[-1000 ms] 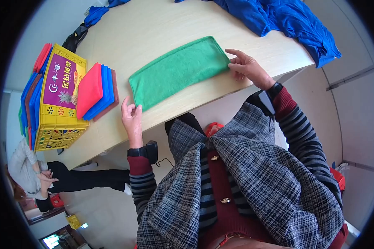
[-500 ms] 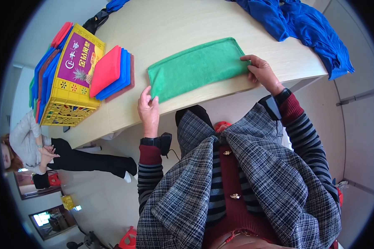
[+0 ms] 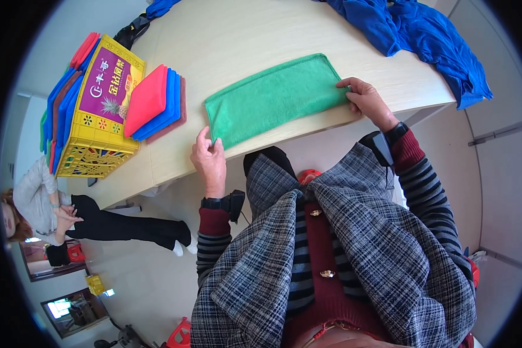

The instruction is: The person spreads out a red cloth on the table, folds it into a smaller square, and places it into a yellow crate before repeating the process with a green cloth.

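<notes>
A green towel [image 3: 275, 98], folded into a long flat rectangle, lies on the table [image 3: 243, 32] along its near edge. My left hand [image 3: 210, 165] is at the towel's near left corner, thumb on the corner and forefinger just beside the left edge. At the right end, my right hand [image 3: 370, 103] pinches the corner between thumb and forefinger, its other fingers curled under. To the left, a stack of folded towels [image 3: 147, 103], red on top with blue and brown below, leans against a yellow crate [image 3: 95, 156].
More folded red, blue and brown towels [image 3: 66, 107] stand in the crate. Blue fabric [image 3: 412, 35] is heaped at the far right and hangs over the edge. A black item [image 3: 132, 32] lies at the far left. Another person [image 3: 46, 191] stands beyond the table's left end.
My left hand has dropped slightly toward me at the towel's corner. The towel's far fold looks a little shifted; my right hand stays almost in place.
</notes>
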Demonstrator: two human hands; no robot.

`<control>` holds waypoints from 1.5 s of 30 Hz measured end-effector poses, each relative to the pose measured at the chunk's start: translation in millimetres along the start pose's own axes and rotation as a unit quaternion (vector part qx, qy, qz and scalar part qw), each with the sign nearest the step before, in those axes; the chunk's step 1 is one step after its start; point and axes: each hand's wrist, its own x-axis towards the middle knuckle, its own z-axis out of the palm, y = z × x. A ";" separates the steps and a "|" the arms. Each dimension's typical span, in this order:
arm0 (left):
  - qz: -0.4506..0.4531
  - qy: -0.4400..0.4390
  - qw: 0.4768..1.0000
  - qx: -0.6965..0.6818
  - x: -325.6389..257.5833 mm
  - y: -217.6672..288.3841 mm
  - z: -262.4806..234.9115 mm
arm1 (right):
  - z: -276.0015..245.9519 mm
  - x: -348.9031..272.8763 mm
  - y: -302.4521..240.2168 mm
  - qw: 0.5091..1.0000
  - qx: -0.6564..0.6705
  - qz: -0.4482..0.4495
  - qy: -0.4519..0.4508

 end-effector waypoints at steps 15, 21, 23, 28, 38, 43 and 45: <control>0.156 0.025 0.977 0.140 14.8 45.8 -7.7 | 27.0 -2.4 -16.3 0.903 -0.315 -0.252 0.145; 0.197 -0.137 0.963 0.119 39.0 46.0 30.3 | 105.8 25.0 -21.5 0.846 -0.447 -0.285 0.062; 0.195 -0.172 0.957 0.125 42.4 41.7 41.1 | 112.8 30.3 -16.3 0.834 -0.510 -0.211 0.014; 0.130 -0.213 0.945 0.212 40.3 27.6 37.0 | 85.4 43.1 7.3 0.805 -0.546 -0.221 0.075; 0.118 -0.195 0.947 0.224 46.9 23.5 43.9 | 47.5 53.3 12.4 0.800 -0.560 -0.175 0.124; 0.083 -0.168 0.925 0.331 42.0 28.7 26.1 | 70.6 56.3 -10.3 0.815 -0.529 -0.208 0.114; 0.189 -0.121 0.928 0.297 29.6 55.1 41.7 | 64.1 56.7 0.6 0.793 -0.560 -0.205 0.122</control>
